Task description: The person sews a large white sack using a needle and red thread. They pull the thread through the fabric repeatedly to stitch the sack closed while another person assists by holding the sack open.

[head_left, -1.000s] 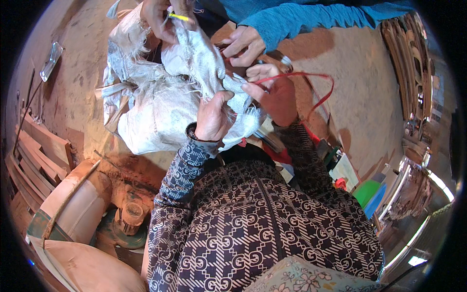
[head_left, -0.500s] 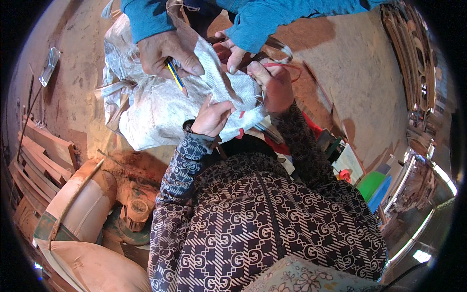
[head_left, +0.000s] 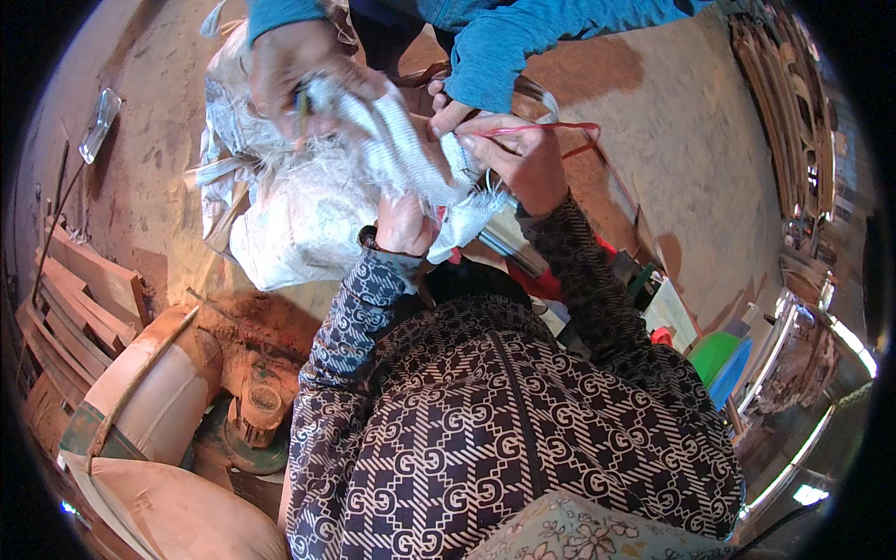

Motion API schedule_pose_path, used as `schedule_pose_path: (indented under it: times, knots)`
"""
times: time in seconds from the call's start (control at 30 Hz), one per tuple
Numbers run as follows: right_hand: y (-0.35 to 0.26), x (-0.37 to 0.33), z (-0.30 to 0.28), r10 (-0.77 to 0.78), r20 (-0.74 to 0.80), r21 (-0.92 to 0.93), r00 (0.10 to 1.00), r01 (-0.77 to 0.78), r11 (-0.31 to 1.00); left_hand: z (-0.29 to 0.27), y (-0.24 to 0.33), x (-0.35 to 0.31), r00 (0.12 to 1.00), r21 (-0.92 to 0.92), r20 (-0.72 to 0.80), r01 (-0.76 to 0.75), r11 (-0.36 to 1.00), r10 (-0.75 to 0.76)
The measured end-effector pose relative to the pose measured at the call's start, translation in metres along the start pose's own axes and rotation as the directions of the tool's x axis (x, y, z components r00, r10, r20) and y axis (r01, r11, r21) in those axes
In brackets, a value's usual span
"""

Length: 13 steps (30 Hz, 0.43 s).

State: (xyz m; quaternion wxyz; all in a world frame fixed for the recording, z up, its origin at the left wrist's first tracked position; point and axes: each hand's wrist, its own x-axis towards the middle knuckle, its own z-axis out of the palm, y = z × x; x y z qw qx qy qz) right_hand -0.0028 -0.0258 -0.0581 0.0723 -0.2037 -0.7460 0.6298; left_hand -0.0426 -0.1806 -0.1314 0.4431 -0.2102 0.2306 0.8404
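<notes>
A white woven sack [head_left: 299,201] stands in front of me, its gathered mouth pulled up between several hands. My left hand [head_left: 403,224] grips the bunched sack fabric from below. My right hand [head_left: 521,161] is closed on a red string [head_left: 551,128] at the sack's mouth. Another person in blue sleeves faces me: one of their hands [head_left: 294,79] clutches the sack top and holds a thin yellow-green stick, the other hand [head_left: 450,110] pinches the fabric beside my right hand.
Stacked wooden boards [head_left: 79,299] lie at the left. A round dusty machine with a motor [head_left: 252,411] sits at lower left beside tan sacks [head_left: 168,509]. Green and blue containers [head_left: 723,359] stand at the right on the dirt floor [head_left: 672,140].
The sack mouth has been drawn closer and higher. The other person's hands moved in over it, and my right hand shifted right with the red string.
</notes>
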Motion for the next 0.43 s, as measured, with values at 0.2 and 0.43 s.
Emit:
schedule_pose_path:
  times: [0.2,0.43]
  knots:
    - [-0.012,0.024,-0.016,0.053,0.178,-0.051,0.983,-0.045,0.998,-0.042,0.007,0.020,0.975,0.116,0.221,-0.056,0.992,0.029]
    - [0.003,0.038,-0.007,-0.267,0.096,-0.558,0.959,0.274,0.783,-0.050,0.010,0.031,0.893,-0.070,0.442,0.126,0.990,-0.083]
